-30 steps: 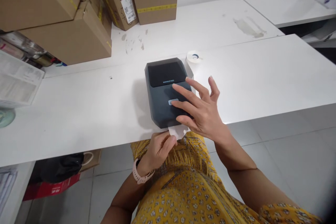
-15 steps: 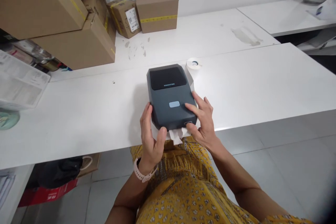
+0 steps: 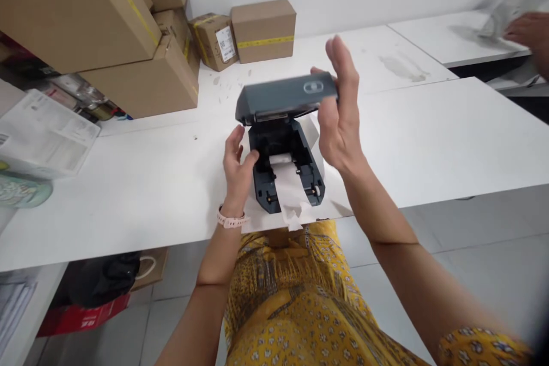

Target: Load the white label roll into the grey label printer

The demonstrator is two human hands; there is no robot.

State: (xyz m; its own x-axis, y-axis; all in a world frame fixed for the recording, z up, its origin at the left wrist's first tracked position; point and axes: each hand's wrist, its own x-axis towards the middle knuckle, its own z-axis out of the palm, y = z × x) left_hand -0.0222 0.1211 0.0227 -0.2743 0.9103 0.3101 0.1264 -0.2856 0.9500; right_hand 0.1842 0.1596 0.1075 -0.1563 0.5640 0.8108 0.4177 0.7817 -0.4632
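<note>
A dark blue-grey label printer (image 3: 317, 174) stands on the white table with its lid (image 3: 283, 97) tilted up. My right hand (image 3: 343, 108) grips the lid at its right front corner, thumb below and fingers over the edge. My left hand (image 3: 240, 163) holds the left side of the base, its thumb on the rim near the hinge end. Inside the base, a white paper strip (image 3: 290, 186) runs out over the front, its end torn and crumpled. More white paper (image 3: 309, 128) shows behind the printer's right side, partly hidden by my right hand.
Cardboard boxes (image 3: 266, 31) are stacked at the back left. A clear plastic box (image 3: 51, 131) and a green container (image 3: 26, 190) sit at the left edge. At the far right, another person's hand (image 3: 529, 31) is beside blurred clear plastic.
The printer's lid has swung up from closed, exposing the inside and paper strip. My right hand has risen with it. My left hand has shifted up along the printer's left side.
</note>
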